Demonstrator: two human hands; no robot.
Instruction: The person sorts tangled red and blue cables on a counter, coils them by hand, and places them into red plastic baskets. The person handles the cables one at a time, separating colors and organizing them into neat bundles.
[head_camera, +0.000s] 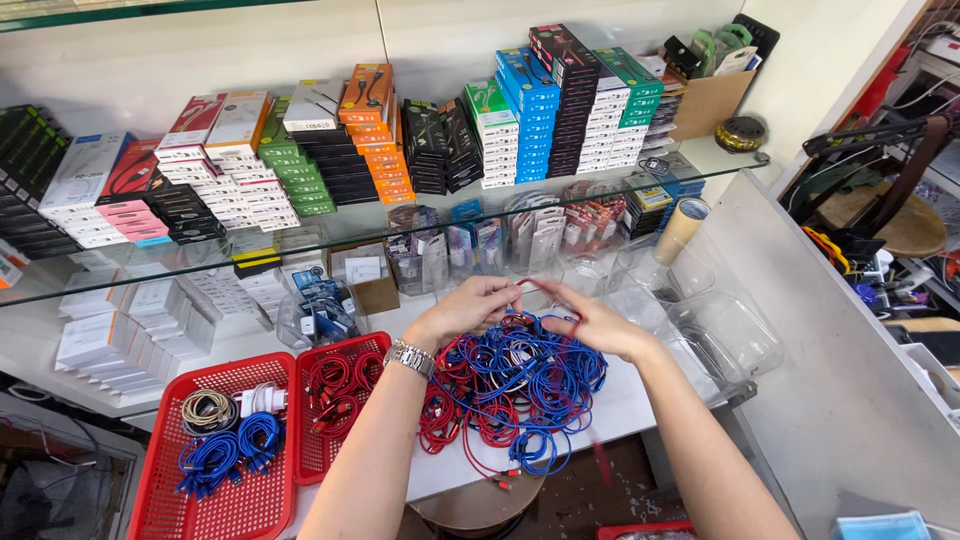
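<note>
My left hand (468, 308) and my right hand (590, 322) meet over a tangled heap of blue and red cables (515, 385) on the white counter (640, 405). The fingers of both hands are drawn in narrow, pinching a thin red cable (528, 285) between them — it runs in a short arc from one set of fingertips to the other, just above the heap. A metal wristwatch (411, 357) sits on my left wrist.

The heap lies right under my hands, near the counter's front edge, with a few red ends hanging over it. Just left of the heap stands a small red basket (372, 345) holding coiled red cables. Beside that, further left, a larger red basket (165, 480) holds blue coils (215, 455), a beige coil (205, 408) and a white charger plug (262, 399).

To the right of my right hand sit clear plastic containers (720, 335), touching one another. A roll of tan tape (683, 228) stands behind them. A glass shelf (720, 160) runs across above the counter — on it, stacks of small retail boxes (560, 105) in blue, green, orange, black and white stand in rows. Under the glass, more white boxes (120, 330) are piled at the left.
</note>
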